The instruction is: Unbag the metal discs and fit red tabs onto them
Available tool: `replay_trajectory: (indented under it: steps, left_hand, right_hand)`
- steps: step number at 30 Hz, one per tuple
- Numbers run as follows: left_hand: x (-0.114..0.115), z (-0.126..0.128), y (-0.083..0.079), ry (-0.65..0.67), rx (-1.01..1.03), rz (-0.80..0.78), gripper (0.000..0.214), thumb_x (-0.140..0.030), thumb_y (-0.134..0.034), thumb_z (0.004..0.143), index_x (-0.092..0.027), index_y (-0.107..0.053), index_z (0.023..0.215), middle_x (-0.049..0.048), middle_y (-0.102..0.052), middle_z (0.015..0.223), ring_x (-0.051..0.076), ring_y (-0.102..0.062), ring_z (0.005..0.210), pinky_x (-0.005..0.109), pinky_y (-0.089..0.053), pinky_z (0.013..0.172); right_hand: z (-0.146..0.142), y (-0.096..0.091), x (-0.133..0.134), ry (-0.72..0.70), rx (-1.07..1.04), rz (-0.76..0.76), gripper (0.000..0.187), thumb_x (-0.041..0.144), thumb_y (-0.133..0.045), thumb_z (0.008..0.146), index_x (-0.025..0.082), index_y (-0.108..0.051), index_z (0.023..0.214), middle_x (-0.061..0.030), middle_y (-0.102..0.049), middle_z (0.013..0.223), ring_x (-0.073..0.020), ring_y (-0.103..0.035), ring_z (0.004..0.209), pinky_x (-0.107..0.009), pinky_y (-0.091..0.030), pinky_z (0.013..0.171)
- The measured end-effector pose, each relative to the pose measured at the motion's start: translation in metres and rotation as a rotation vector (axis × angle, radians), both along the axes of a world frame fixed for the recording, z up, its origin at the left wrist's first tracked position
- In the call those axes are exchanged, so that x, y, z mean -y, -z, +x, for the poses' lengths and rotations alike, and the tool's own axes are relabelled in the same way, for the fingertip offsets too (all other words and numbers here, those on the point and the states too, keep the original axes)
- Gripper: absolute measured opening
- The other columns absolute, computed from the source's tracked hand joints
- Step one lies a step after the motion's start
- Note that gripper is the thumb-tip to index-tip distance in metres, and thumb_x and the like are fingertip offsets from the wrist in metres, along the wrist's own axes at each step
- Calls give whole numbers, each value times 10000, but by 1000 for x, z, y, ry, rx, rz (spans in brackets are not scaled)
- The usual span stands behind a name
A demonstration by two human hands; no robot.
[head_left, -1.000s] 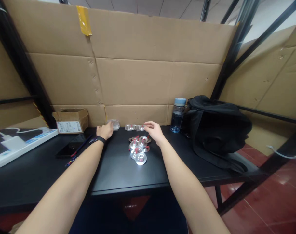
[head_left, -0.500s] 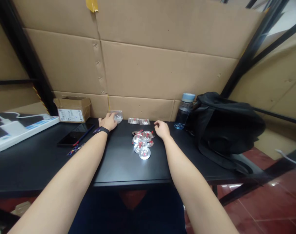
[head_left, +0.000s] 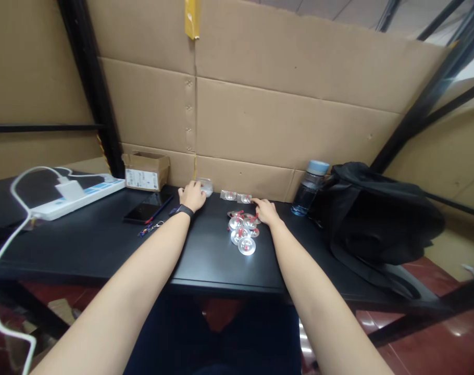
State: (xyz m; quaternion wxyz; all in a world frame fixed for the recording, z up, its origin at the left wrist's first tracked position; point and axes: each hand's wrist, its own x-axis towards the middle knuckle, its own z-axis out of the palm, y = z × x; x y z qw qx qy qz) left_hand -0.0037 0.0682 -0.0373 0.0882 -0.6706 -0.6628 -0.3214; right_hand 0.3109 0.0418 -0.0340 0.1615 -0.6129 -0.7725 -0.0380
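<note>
So — two hands (head_left: pixel 192 196), two packets (head_left: pixel 228 196) abreast, one disc pile (head_left: pixel 240 237)

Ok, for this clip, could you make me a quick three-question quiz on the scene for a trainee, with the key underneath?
1. Open question: what lies right beside the fingers of the left hand?
2. True or false: the blue-capped bottle stands between the right hand and the black bag.
3. Count: how many small flat packets lie side by side between the pile of silvery discs and the cardboard wall?

Key:
1. A clear plastic bag.
2. True.
3. Two.
</note>
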Motion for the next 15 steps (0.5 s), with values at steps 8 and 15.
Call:
replay_trajectory:
  steps: [8,15]
  left_hand:
    - [28,32,-11,308,-169,19,309,-196,-499,875,-235,-634,1151,106,-621,1238,279,-584,1139,454,-384,988]
    - [63,70,-7,551,-117,71,350,-104,-493,839,-270,-650,1104,61,-620,1258,252,-555,1182,434,-393,1007]
  right_hand:
    - [-5,-3,7,76,-51,-12,484,181,-469,922,247,-506,1401,-78,-711,1238,-244,-565,1223,-377,-349,994]
    - [8,-9,27,215,-66,160,305,251,-501,924,231,-675,1174,-105,-696,1214,-259,-578,1182,-377,-391,968]
